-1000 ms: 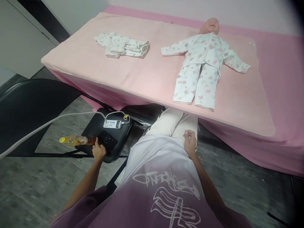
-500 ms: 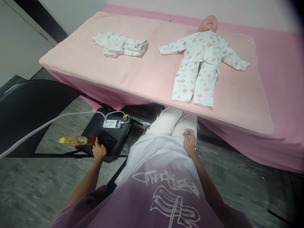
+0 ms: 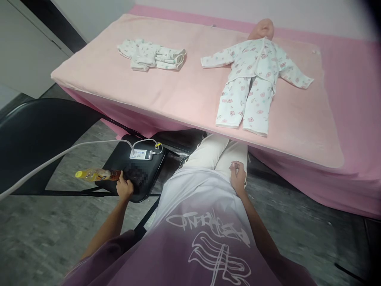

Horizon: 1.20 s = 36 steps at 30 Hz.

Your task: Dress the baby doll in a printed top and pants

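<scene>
At the far left stands a black backrest [image 3: 41, 139], with a white cable [image 3: 89, 143] running in front of it towards the power strip [image 3: 141, 155] on the black seat [image 3: 116, 159]. The yellow-capped bottle [image 3: 97, 174] lies on its side, its base end over the seat and its cap end beyond the edge. The left hand [image 3: 124, 188] still has bent fingers touching the base end; whether they grip it, I cannot tell. Just right of these fingers, a pixelated patch now covers the spot where a dark phone showed half a second ago.

Farther back, the folded patterned clothes [image 3: 153, 56] lie unmoved on the left part of the pink-covered surface [image 3: 184, 99]. The right hand [image 3: 238, 177] rests on the person's white-trousered thigh [image 3: 235, 155] as before, loosely curled, with a narrow gap and nothing visible in it. Beyond it, the doll [image 3: 264, 29] lies face up on the surface's right part, arms spread, in an unchanged patterned jacket [image 3: 253, 59] and matching trousers [image 3: 258, 105].
</scene>
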{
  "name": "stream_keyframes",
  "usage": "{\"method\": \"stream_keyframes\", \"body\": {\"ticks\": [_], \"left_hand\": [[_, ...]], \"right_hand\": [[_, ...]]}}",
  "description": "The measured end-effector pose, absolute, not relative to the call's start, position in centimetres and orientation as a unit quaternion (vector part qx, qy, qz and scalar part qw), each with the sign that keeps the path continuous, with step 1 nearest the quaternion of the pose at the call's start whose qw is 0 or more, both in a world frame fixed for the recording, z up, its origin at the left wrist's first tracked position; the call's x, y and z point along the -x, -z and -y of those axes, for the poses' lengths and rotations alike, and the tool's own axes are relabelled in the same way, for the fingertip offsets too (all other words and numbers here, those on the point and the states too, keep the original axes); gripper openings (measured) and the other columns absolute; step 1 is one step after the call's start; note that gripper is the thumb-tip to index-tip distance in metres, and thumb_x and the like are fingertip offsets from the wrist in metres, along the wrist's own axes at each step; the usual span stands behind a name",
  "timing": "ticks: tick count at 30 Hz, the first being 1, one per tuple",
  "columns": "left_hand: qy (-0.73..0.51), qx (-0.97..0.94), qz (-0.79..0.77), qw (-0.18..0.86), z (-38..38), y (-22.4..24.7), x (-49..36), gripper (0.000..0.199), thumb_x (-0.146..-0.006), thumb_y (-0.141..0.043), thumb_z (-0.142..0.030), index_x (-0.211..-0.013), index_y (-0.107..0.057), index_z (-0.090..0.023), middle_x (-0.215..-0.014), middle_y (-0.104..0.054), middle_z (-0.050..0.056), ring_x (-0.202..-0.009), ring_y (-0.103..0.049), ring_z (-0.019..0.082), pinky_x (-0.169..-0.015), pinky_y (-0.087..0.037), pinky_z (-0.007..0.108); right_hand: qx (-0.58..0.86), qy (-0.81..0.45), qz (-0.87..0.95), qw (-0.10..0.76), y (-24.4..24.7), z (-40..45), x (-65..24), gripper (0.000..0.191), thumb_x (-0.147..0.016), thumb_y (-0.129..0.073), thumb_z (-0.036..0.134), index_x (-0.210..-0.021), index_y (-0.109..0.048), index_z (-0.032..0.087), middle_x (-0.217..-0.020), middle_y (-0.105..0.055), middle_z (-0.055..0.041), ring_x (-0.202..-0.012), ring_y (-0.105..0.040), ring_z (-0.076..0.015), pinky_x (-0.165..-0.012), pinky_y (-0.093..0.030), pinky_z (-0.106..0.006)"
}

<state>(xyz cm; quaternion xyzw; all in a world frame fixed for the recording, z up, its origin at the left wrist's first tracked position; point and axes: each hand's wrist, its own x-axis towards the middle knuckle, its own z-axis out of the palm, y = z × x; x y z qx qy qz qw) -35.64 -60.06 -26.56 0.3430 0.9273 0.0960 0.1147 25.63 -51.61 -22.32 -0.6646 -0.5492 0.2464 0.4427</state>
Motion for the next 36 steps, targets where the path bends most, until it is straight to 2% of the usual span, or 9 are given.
{"method": "stream_keyframes", "body": {"ticks": [12, 14, 18, 25, 30, 36], "left_hand": [[-0.095, -0.35, -0.926, 0.107, 60.2, 26.9, 35.7, 0.077, -0.103, -0.046, -0.026, -0.178, -0.036, -0.015, -0.143, -0.063, 0.029, -0.132, -0.065, 0.047, -0.115, -0.051, 0.065], [-0.095, -0.341, -0.929, 0.107, 60.2, 27.0, 35.6, 0.076, -0.105, -0.046, -0.032, -0.179, -0.034, -0.018, -0.146, -0.062, 0.029, -0.135, -0.064, 0.048, -0.116, -0.05, 0.066], [-0.089, -0.327, -0.934, 0.112, 60.2, 27.0, 34.8, 0.08, -0.11, -0.046, -0.054, -0.181, -0.03, -0.02, -0.152, -0.057, 0.029, -0.143, -0.058, 0.051, -0.118, -0.047, 0.072], [-0.094, -0.328, -0.932, 0.126, 60.6, 26.5, 33.1, 0.1, -0.103, -0.051, -0.078, -0.182, -0.023, -0.024, -0.157, -0.05, 0.029, -0.15, -0.052, 0.052, -0.123, -0.042, 0.071], [-0.085, -0.344, -0.927, 0.123, 60.7, 26.3, 32.8, 0.112, -0.095, -0.062, -0.081, -0.181, -0.022, -0.022, -0.157, -0.049, 0.029, -0.15, -0.051, 0.052, -0.123, -0.041, 0.07], [-0.085, -0.348, -0.925, 0.128, 60.9, 26.4, 33.0, 0.115, -0.092, -0.066, -0.082, -0.181, -0.022, -0.024, -0.157, -0.048, 0.028, -0.152, -0.05, 0.052, -0.124, -0.041, 0.068]], "right_hand": [[0.666, -0.246, 0.546, 0.445, 22.2, 51.6, -25.6, 0.037, -0.114, -0.049, 0.053, -0.122, -0.066, 0.02, -0.091, -0.076, -0.0057, -0.089, -0.073, -0.0238, -0.09, -0.055, -0.037], [0.668, -0.246, 0.544, 0.443, 22.1, 51.6, -25.5, 0.038, -0.114, -0.049, 0.054, -0.121, -0.066, 0.02, -0.091, -0.076, -0.006, -0.089, -0.073, -0.0241, -0.09, -0.055, -0.038], [0.669, -0.248, 0.544, 0.442, 22.1, 51.6, -25.5, 0.041, -0.114, -0.047, 0.056, -0.12, -0.066, 0.021, -0.091, -0.076, -0.0063, -0.089, -0.073, -0.0245, -0.09, -0.055, -0.038], [0.669, -0.253, 0.542, 0.442, 22.0, 51.7, -25.5, 0.04, -0.115, -0.047, 0.055, -0.121, -0.066, 0.021, -0.092, -0.076, -0.006, -0.089, -0.073, -0.024, -0.09, -0.055, -0.038], [0.67, -0.252, 0.541, 0.442, 22.1, 51.7, -25.6, 0.039, -0.114, -0.048, 0.055, -0.122, -0.066, 0.021, -0.093, -0.076, -0.0062, -0.089, -0.074, -0.0243, -0.09, -0.056, -0.038], [0.668, -0.248, 0.544, 0.442, 22.1, 51.7, -25.6, 0.041, -0.114, -0.048, 0.056, -0.12, -0.066, 0.021, -0.092, -0.076, -0.006, -0.088, -0.074, -0.0239, -0.09, -0.056, -0.038]]}}
